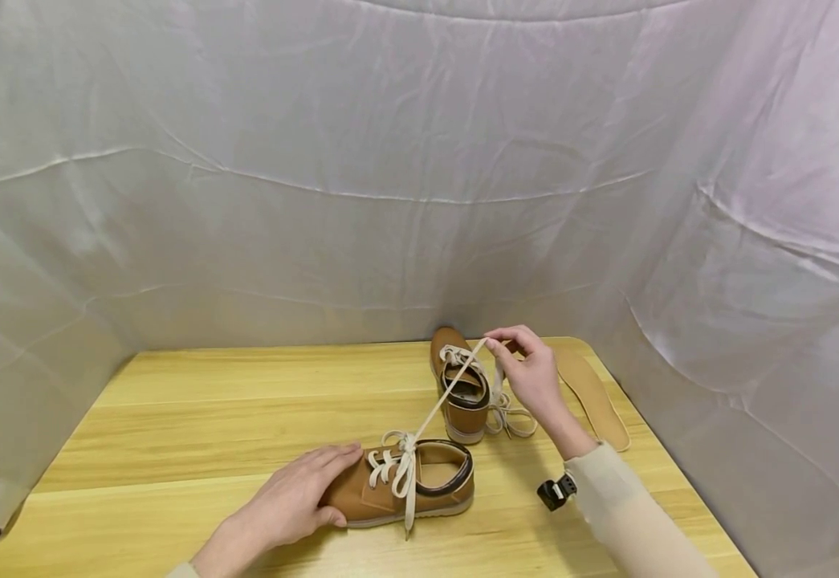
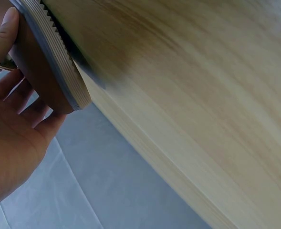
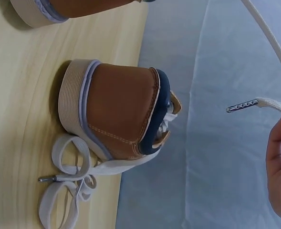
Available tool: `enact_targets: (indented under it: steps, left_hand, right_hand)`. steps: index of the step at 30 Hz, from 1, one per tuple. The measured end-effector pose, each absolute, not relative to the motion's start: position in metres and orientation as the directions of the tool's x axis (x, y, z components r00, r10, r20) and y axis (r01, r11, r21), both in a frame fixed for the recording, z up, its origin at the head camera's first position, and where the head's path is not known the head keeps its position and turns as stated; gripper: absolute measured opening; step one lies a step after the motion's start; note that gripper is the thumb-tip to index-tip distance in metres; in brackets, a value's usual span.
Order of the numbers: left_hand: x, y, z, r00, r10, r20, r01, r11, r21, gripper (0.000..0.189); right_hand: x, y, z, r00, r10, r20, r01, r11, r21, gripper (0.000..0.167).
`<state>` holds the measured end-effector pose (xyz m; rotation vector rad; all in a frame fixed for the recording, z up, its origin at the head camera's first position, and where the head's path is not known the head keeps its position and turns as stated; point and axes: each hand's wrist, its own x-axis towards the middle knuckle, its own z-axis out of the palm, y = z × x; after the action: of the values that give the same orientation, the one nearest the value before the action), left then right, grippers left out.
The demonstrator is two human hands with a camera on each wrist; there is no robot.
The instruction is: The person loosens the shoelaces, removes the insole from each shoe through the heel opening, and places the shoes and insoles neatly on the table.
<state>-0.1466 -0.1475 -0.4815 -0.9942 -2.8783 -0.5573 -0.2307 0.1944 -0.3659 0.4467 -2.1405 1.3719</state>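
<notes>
Left hand grips near shoe at toe; right hand, above it, pinches taut lace. Likely pulling step; needs steady tension.

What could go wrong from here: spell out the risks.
The taut lace might slip from the right hand, which pinches it near its tip. Pulling could jam the knot on the near shoe. That shoe might slide if the left hand loosens its hold.

The right sleeve is beige — the wrist device black.
</notes>
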Motion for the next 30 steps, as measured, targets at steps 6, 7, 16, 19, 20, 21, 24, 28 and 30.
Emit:
enact_targets:
  steps: [6,7,16,19,20,21,24,28,30]
  left_hand:
    - [-0.147,-0.148,-0.481,-0.794,0.588,0.153,0.603,0.732,0.317,0.092]
    - [-0.147,-0.148,-0.481,-0.794,0.588,0.152,0.603,0.732,0.318,0.092]
    - [-0.147,-0.148,-0.481,-0.791,0.592,0.156,0.609,0.733,0.303,0.092]
    - [-0.147,-0.148,-0.481,-0.791,0.592,0.157,0.609,0.734,0.302,0.092]
    - [-0.146,-0.148,-0.48,-0.791,0.591,0.156,0.608,0.734,0.302,0.092]
    - [-0.146,-0.149,-0.48,-0.791,0.592,0.157,0.609,0.733,0.303,0.092]
    - [-0.146,-0.149,-0.479,-0.787,0.595,0.161,0.614,0.732,0.297,0.092]
    - [-0.146,-0.15,-0.479,-0.785,0.598,0.166,0.618,0.73,0.294,0.092]
    - [-0.147,-0.151,-0.48,-0.785,0.597,0.166,0.617,0.731,0.292,0.092]
  right_hand:
    - [-0.232,0.198,-0.364,-0.799,0.048,0.6,-0.532,0.41,-0.741,0.01]
    - [-0.232,0.199,-0.363,-0.799,0.051,0.6,-0.531,0.409,-0.742,0.01]
    - [-0.233,0.207,-0.358,-0.805,0.063,0.59,-0.523,0.396,-0.755,0.012]
    - [-0.233,0.21,-0.357,-0.808,0.071,0.585,-0.515,0.398,-0.759,0.013]
    - [-0.234,0.211,-0.358,-0.808,0.076,0.584,-0.511,0.402,-0.76,0.013]
    - [-0.237,0.213,-0.359,-0.806,0.081,0.586,-0.511,0.403,-0.759,0.013]
    - [-0.246,0.22,-0.368,-0.806,0.098,0.584,-0.503,0.408,-0.762,0.013]
    - [-0.259,0.231,-0.379,-0.811,0.115,0.574,-0.497,0.385,-0.778,0.013]
    - [-0.26,0.235,-0.38,-0.814,0.115,0.57,-0.495,0.377,-0.783,0.014]
